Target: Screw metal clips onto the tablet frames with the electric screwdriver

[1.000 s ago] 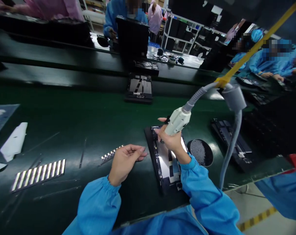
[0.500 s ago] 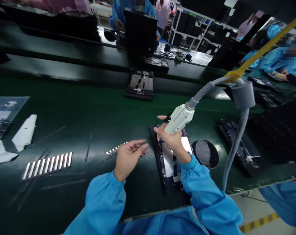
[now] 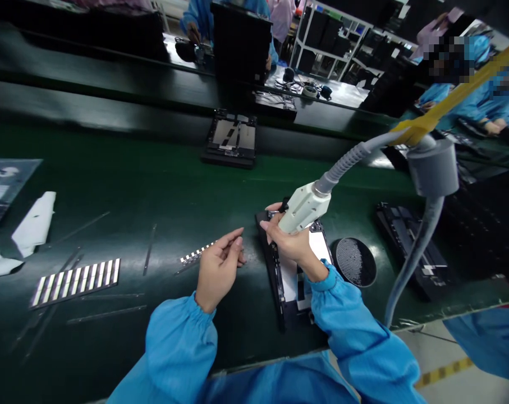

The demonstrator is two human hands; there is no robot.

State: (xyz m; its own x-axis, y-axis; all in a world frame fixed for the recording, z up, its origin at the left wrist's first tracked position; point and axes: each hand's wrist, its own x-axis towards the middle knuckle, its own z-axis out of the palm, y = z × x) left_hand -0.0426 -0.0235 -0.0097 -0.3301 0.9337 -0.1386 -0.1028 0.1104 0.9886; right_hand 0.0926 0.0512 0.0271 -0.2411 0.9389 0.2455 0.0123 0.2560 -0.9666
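Observation:
My right hand [image 3: 294,246] is closed around a white electric screwdriver [image 3: 303,208], tip down on the upper left corner of an open black device [image 3: 288,278] lying on the green belt [image 3: 161,185]. A grey ribbed hose [image 3: 355,154] leads from the tool up to a grey cylinder [image 3: 433,168] hung on a yellow strap [image 3: 452,101]. My left hand [image 3: 218,270] hovers just left of the device with thumb and fingertips pinched together; anything between them is too small to see. A short strip of small parts [image 3: 195,255] lies by its fingers.
A round black dish of tiny screws [image 3: 355,261] sits right of the device. Further open devices lie at the right [image 3: 409,247] and farther up the belt [image 3: 231,140]. A strip of silver pieces [image 3: 75,278] and white paper [image 3: 33,224] lie at left. Other people work beyond.
My left hand's fingers have closed from loosely curled into a pinch and risen slightly. The screwdriver stays on the device's upper corner. The view has shifted a little.

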